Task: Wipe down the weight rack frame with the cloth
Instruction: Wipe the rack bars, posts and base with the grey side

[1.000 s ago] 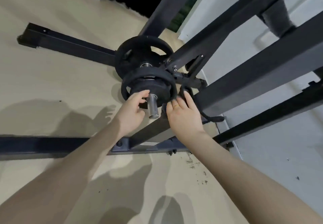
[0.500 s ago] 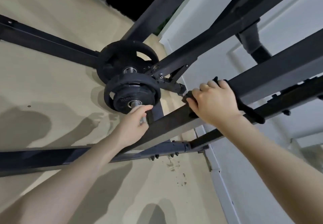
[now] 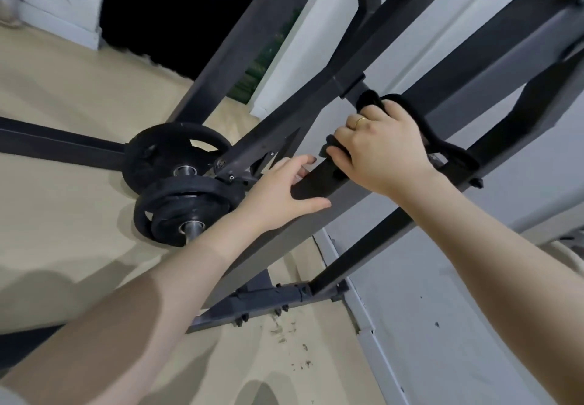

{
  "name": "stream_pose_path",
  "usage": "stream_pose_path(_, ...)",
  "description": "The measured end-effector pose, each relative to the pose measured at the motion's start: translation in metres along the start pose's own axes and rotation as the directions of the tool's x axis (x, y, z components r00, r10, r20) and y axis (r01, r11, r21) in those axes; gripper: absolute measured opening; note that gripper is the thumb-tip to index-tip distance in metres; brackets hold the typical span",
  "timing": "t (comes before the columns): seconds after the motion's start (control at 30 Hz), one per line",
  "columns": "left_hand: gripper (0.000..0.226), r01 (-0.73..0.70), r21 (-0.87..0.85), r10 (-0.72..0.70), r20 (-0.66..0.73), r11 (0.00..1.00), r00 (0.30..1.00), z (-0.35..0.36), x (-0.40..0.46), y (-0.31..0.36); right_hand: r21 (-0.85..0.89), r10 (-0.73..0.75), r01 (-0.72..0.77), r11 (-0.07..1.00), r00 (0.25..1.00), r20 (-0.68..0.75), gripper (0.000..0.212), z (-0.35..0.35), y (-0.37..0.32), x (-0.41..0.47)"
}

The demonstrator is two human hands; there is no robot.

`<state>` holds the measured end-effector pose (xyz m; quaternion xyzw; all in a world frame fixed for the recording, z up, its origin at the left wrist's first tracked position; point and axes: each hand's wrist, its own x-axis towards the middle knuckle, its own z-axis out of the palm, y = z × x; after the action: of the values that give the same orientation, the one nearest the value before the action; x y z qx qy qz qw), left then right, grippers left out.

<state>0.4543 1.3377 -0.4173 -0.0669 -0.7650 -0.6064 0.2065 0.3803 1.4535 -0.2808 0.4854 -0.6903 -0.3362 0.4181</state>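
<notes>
Weight rack frame [image 3: 344,189]: dark steel posts slanting up across the head view, base bolted near the beige floor [image 3: 63,215], white wall [image 3: 442,278] behind. Only one view available.

Head view: right hand [image 3: 384,148] has fingers curled around a black cloth [image 3: 442,142], pressing it onto the near slanted post; a loose tail of cloth trails over the post toward the right. Left hand [image 3: 278,191] grasps the same post just below, thumb on the near face, fingers wrapped over the far edge; it holds no cloth. Two black weight plates [image 3: 186,212] sit on pegs to the left, close to the left hand.

Judgement: mid-wipe on this post. To do it well, keep the cloth wrapped over the post's edges, stroke along its length with steady pressure, brace with the left hand, and keep the loose tail from snagging on brackets.
</notes>
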Motion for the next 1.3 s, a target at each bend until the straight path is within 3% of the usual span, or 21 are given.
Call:
stream_pose_path(0.1, 0.075, 0.022, 0.098, -0.021, -0.010, 0.995, 1.000, -0.001, 0.006, 0.012, 0.036, -0.063, 0.065, 0.997, 0.997, -0.051, 0.048, 0.003, -0.004, -0.001)
stream_pose_path(0.23, 0.060, 0.081, 0.233, -0.072, -0.049, 0.969, 0.996, 0.004, 0.009, 0.023, 0.036, -0.086, 0.091, 0.995, 0.990, -0.111, 0.054, 0.006, 0.010, 0.001)
stream_pose_path(0.33, 0.059, 0.122, 0.279, -0.107, -0.067, 0.952, 0.992, 0.004, 0.015, 0.039, 0.038, 0.008, 0.003, 0.999, 0.961, -0.276, 0.049, -0.001, 0.050, 0.005)
stream_pose_path(0.47, 0.067, -0.001, 0.277, 0.023, -0.075, 0.961, 0.997, 0.009, 0.046, 0.094, 0.094, 0.144, -0.114, 0.989, 0.888, -0.437, 0.045, -0.015, 0.102, 0.007)
stream_pose_path(0.57, 0.061, -0.005, 0.161, 0.021, -0.095, 0.987, 0.995, 0.009, 0.074, 0.137, 0.125, 0.097, -0.042, 0.991, 0.872, -0.480, 0.042, -0.021, 0.116, 0.008)
stream_pose_path(0.67, 0.029, 0.007, 0.160, 0.005, -0.078, 0.987, 0.997, 0.011, 0.085, 0.172, 0.209, 0.030, 0.098, 0.973, 0.844, -0.536, 0.039, -0.028, 0.133, 0.004)
stream_pose_path(0.73, 0.030, 0.014, 0.285, -0.013, -0.007, 0.959, 1.000, 0.010, 0.085, 0.192, 0.292, 0.005, 0.199, 0.936, 0.819, -0.574, 0.037, -0.032, 0.144, -0.003)
stream_pose_path(0.8, 0.019, 0.095, 0.420, -0.121, 0.037, 0.902, 0.992, 0.006, 0.081, 0.208, 0.382, 0.029, 0.226, 0.896, 0.829, -0.559, 0.036, -0.038, 0.153, -0.018)
stream_pose_path(0.9, 0.050, 0.275, 0.655, -0.343, -0.025, 0.704, 0.939, 0.001, 0.068, 0.237, 0.559, 0.166, 0.087, 0.824, 0.908, -0.385, 0.040, -0.047, 0.178, -0.048)
stream_pose_path(0.97, 0.049, 0.313, 0.727, -0.375, -0.083, 0.611, 0.923, 0.008, 0.061, 0.266, 0.725, 0.309, -0.153, 0.672, 0.947, -0.086, 0.042, -0.049, 0.203, -0.073)
stream_pose_path(1.0, 0.045, 0.295, 0.741, -0.372, -0.066, 0.603, 0.926, 0.014, 0.061, 0.284, 0.800, 0.376, -0.295, 0.523, 0.922, 0.095, 0.041, -0.050, 0.216, -0.088)
stream_pose_path(1.1, 0.039, 0.133, 0.784, -0.310, 0.078, 0.606, 0.948, 0.038, 0.082, 0.340, 0.804, 0.446, -0.594, -0.034, 0.711, 0.544, 0.032, -0.052, 0.251, -0.123)
stream_pose_path(1.2, 0.026, -0.131, 0.838, -0.039, 0.178, 0.530, 0.983, 0.067, 0.119, 0.383, 0.675, 0.419, -0.646, -0.358, 0.535, 0.734, 0.036, -0.055, 0.290, -0.142)
stream_pose_path(1.3, 0.024, -0.352, 0.888, 0.168, 0.314, 0.295, 0.934, 0.088, 0.157, 0.402, 0.545, 0.361, -0.643, -0.538, 0.409, 0.838, 0.036, -0.051, 0.318, -0.153)
